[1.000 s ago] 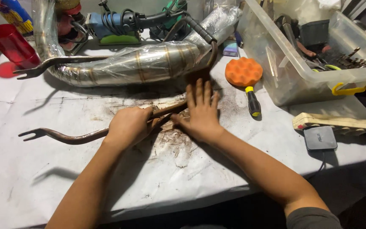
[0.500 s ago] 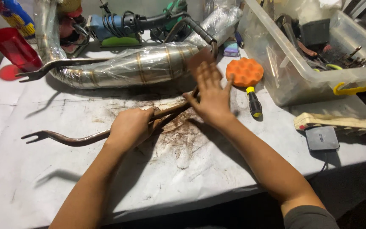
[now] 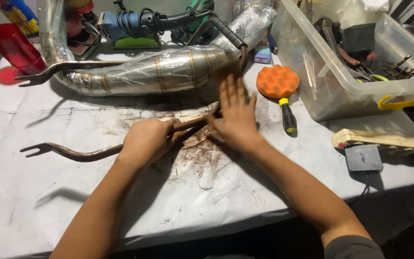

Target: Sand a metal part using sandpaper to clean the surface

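head view is showing the rusty forked bar (image 3: 87,153) lying left-to-right on the table (image 3: 34,206); left hand (image 3: 145,141) is gripping its middle, right hand (image 3: 235,115) is pressing flat, fingers spread, over its right end.

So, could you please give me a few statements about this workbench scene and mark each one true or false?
1. The left hand is closed around the rusty forked rod. True.
2. The right hand grips the orange foam pad. False: it lies flat, fingers spread, on the rod beside the pad.
3. A large wrapped metal pipe lies behind the hands. True.
4. The clear plastic bin sits at the left edge of the table. False: it stands at the right.
5. A red cup stands at the far left. True.
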